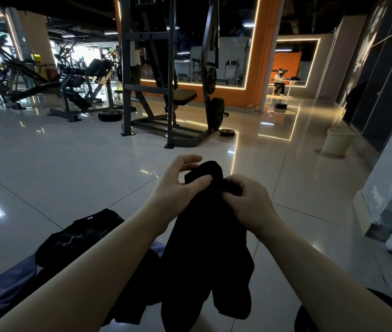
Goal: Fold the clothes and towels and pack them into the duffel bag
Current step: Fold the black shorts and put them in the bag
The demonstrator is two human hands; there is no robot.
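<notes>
A black towel (204, 255) hangs in front of me over the tiled floor, held up by both hands at its top edge. My left hand (178, 185) pinches the upper left part between thumb and fingers. My right hand (250, 202) grips the cloth just to the right, fingers curled into it. The towel's lower end drapes down between my forearms. On the floor at lower left lie a black garment (80, 238) with a small white neck label and a blue-grey cloth (3, 291). No duffel bag is in view.
A weight machine (166, 92) with plates stands ahead on the glossy tile floor (70, 168). More gym machines (75, 82) fill the far left. A white bucket (337, 141) sits by grey lockers (386, 75) on the right. A person (279, 81) sits at a distant table.
</notes>
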